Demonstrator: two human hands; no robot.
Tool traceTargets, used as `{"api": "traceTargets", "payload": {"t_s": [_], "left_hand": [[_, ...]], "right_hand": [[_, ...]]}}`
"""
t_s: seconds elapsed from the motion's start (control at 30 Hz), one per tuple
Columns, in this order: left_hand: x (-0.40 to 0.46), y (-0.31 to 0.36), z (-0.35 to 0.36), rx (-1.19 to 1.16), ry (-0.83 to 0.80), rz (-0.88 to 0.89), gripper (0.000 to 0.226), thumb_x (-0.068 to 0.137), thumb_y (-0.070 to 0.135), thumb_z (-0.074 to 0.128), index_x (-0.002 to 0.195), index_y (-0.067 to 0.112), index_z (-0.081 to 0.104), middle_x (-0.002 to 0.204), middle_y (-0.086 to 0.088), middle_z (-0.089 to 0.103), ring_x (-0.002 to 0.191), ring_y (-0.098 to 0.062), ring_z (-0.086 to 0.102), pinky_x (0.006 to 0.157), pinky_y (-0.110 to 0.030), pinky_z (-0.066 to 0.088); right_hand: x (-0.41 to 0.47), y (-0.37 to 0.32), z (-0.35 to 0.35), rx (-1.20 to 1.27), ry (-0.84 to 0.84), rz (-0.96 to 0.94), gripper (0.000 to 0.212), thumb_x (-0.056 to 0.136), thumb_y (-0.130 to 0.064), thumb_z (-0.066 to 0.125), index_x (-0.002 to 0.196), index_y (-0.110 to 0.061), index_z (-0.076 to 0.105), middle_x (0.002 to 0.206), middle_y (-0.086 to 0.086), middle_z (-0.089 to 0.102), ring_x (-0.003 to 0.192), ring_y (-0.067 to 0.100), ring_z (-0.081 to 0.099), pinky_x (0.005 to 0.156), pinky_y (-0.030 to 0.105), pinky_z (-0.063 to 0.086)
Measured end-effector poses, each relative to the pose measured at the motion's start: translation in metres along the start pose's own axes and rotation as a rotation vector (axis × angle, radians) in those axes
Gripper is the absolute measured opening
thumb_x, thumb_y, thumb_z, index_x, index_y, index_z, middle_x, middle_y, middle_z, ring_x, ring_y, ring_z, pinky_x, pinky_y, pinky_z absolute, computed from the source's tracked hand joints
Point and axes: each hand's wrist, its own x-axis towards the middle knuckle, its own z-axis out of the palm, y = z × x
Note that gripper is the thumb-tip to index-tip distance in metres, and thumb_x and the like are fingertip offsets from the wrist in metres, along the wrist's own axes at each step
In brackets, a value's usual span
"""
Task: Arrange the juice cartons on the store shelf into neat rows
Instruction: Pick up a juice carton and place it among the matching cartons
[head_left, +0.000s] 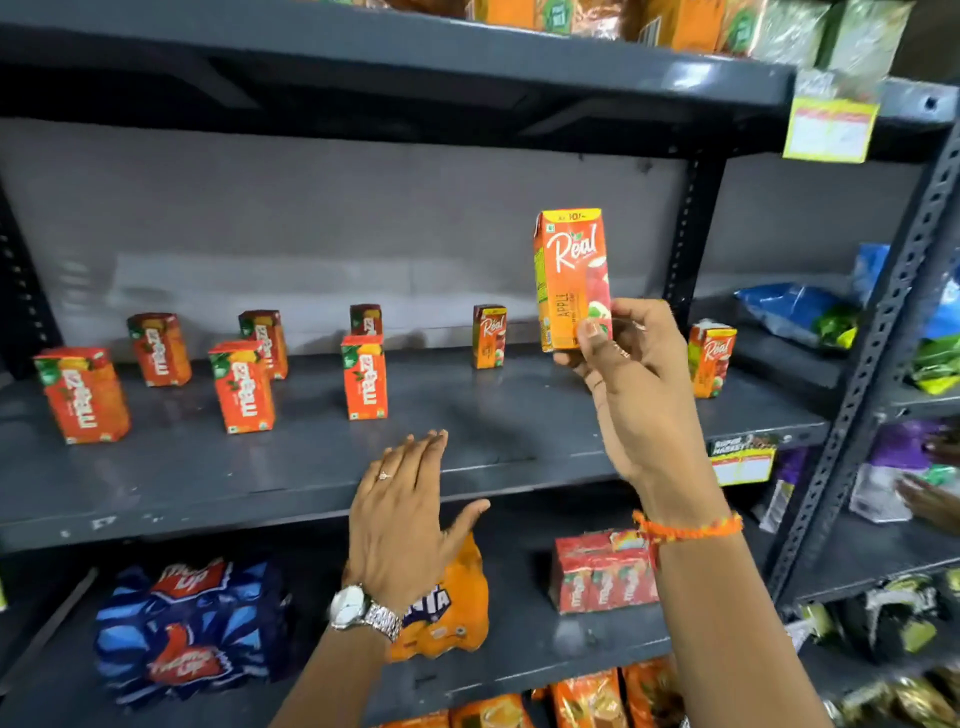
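The right hand (631, 374) holds 1 Real apple carton (571, 278) upright in the air above the right part of the grey metal shelf (260, 483), thumb on its lower front and fingers wrapped behind its base. The left hand (402, 514) is empty, flat and open with fingers together, hovering at the shelf's near edge.

The step in hand looks like placing this carton. 2 other Real cartons stand on the shelf: 1 far back (489, 336) left of the held one, 1 near the right upright (711, 359). To the left stand 6 Maaza cartons, 3 nearer the front (83, 395) (242, 385) (364, 376) and 3 behind (160, 349) (265, 340) (365, 319), loosely spaced and some turned.

The next move probably calls for setting the carton down square, in line with the other Real cartons, face forward, without knocking its neighbours.

The shelf surface is bare painted metal, scuffed, with much free space. Below lie a Thums Up bottle pack (192, 629), an orange Fanta pack (447, 608) and a shrink-wrapped Maaza pack (602, 571). A yellow price tag (828, 130) hangs from the shelf above; snack bags fill the rack at right.
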Motion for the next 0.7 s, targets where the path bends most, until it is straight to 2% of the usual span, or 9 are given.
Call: {"api": "traceTargets", "payload": {"t_s": [0.17,0.3,0.4,0.5,0.57,0.63,0.7], "left_hand": [[-0.001,0.001,0.015,-0.03,0.046,-0.036,0.073,0.086,0.073,0.045,0.136,0.022,0.055,0.14,0.004,0.059,0.13,-0.017,0.053,0.108,-0.034,0.032],[-0.001,0.004,0.02,-0.017,0.1,-0.046,0.07,0.086,0.071,0.046,0.135,0.022,0.057,0.138,0.003,0.061,0.128,-0.018,0.055,0.106,-0.034,0.033],[-0.001,0.004,0.021,0.005,0.12,-0.053,0.068,0.087,0.069,0.045,0.134,0.021,0.058,0.136,0.003,0.062,0.127,-0.019,0.057,0.106,-0.036,0.034],[-0.002,0.005,0.021,0.024,0.109,-0.058,0.069,0.088,0.068,0.043,0.135,0.021,0.057,0.137,0.002,0.062,0.128,-0.02,0.056,0.107,-0.039,0.036],[-0.002,0.005,0.021,0.02,0.107,-0.067,0.068,0.088,0.068,0.044,0.135,0.021,0.057,0.137,0.002,0.062,0.128,-0.021,0.056,0.108,-0.041,0.038],[-0.002,0.006,0.02,0.024,0.117,-0.065,0.068,0.087,0.067,0.047,0.134,0.021,0.058,0.136,0.001,0.063,0.126,-0.021,0.058,0.107,-0.041,0.038],[0.0,0.005,0.02,0.022,0.13,-0.055,0.067,0.086,0.066,0.05,0.133,0.02,0.059,0.135,0.001,0.064,0.125,-0.021,0.059,0.107,-0.039,0.037]], "right_hand": [[-0.027,-0.03,-0.014,-0.041,-0.054,-0.119,0.015,0.089,-0.019,0.063,0.102,-0.022,0.055,0.103,0.009,0.07,0.088,0.02,0.067,0.078,0.034,0.054],[-0.036,-0.041,-0.023,-0.013,-0.078,-0.088,0.026,0.083,-0.028,0.067,0.106,-0.021,0.056,0.106,0.009,0.071,0.091,0.02,0.069,0.079,0.032,0.056],[-0.02,-0.032,-0.028,0.062,-0.101,0.051,0.034,0.084,-0.014,0.067,0.115,-0.015,0.053,0.112,0.012,0.067,0.096,0.023,0.069,0.076,0.03,0.057],[0.013,-0.006,-0.031,0.0,-0.114,0.208,0.037,0.089,0.002,0.062,0.124,-0.003,0.05,0.115,0.015,0.066,0.101,0.025,0.068,0.08,0.034,0.059],[0.038,0.016,-0.029,-0.085,-0.118,0.284,0.029,0.088,0.003,0.063,0.116,-0.002,0.055,0.102,0.009,0.068,0.095,0.021,0.066,0.081,0.031,0.057],[0.06,0.042,-0.027,-0.218,-0.136,0.319,0.023,0.085,0.005,0.066,0.101,-0.01,0.059,0.084,-0.004,0.068,0.084,0.012,0.064,0.076,0.024,0.052],[0.077,0.069,-0.024,-0.343,-0.191,0.341,0.029,0.082,0.007,0.068,0.087,-0.02,0.058,0.081,-0.007,0.066,0.083,0.01,0.063,0.074,0.022,0.052]]}}
